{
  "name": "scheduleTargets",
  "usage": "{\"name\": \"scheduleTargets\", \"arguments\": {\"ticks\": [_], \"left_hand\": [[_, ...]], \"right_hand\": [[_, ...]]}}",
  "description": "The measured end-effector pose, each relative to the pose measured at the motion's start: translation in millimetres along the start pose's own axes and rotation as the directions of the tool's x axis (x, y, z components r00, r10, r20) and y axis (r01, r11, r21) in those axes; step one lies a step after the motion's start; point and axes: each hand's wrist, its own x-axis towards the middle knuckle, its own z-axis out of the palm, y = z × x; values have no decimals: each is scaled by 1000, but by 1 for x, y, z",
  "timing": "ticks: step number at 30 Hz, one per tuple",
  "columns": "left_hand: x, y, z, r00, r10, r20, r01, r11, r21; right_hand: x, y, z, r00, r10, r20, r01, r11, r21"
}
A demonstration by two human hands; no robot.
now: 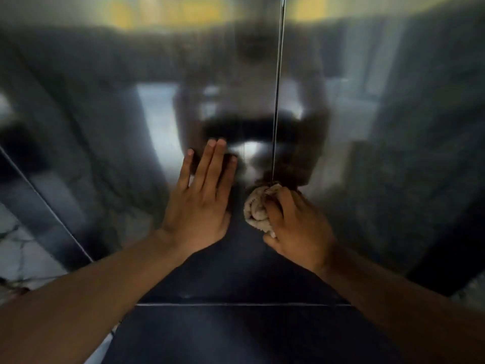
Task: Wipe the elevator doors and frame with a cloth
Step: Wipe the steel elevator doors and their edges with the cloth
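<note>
**Q:** Holding what, and where in the frame?

**A:** Bunching the cloth (258,207) in my right hand (296,222), just right of centre and slightly below the middle. My fingers are curled tight around the wad, with the thumb tucked under its lower edge. The wad's upper tip touches the seam (275,122) between the two elevator doors (380,153), the thin bright line running from the top of the frame down to the cloth.

**Q:** And the other hand?

**A:** My left hand (202,198) lies flat on the left door panel (91,127), left of centre, fingers straight and slightly spread, gripping nothing. I judge it a brace.

**Q:** How will the cloth handle?

**A:** Soft, light and limp, by its rolled folds; it looks like pale terry. I judge it will not hold a shape, so it must be gripped as a bundle from behind, leaving a padded face towards the metal. Loosely held, it would likely unroll and trail.

**Q:** And the doors?

**A:** Stiff brushed metal, smooth and probably slippery to skin; dull reflections cover both panels. I expect my bare palm to leave marks there, needing a later pass. The frame (47,206) shows as a slanted edge at lower left, well apart from the cloth.
</note>
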Motion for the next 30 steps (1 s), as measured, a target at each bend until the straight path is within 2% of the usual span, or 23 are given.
{"name": "scheduleTargets", "arguments": {"ticks": [14, 18, 22, 25, 27, 30], "left_hand": [[-149, 89, 122, 972, 71, 225, -48, 993, -109], [-195, 112, 156, 949, 68, 307, -20, 988, -155], [-224, 127, 182, 885, 51, 462, 19, 989, -144], [-249, 146, 194, 831, 59, 553, 49, 983, -179], [-260, 156, 199, 804, 63, 591, 77, 975, -210], [-271, 169, 202, 767, 58, 639, 110, 969, -219]], "right_hand": [[-112, -32, 177, 973, -24, 231, 22, 1000, 12], [-146, -51, 226, 939, 31, 342, -45, 998, 33], [-168, -73, 270, 859, 121, 497, -178, 982, 69], [-188, -90, 296, 786, 260, 561, -353, 933, 63], [-194, -93, 307, 784, 290, 549, -372, 927, 41], [-193, -89, 312, 792, 239, 562, -329, 942, 64]]}}
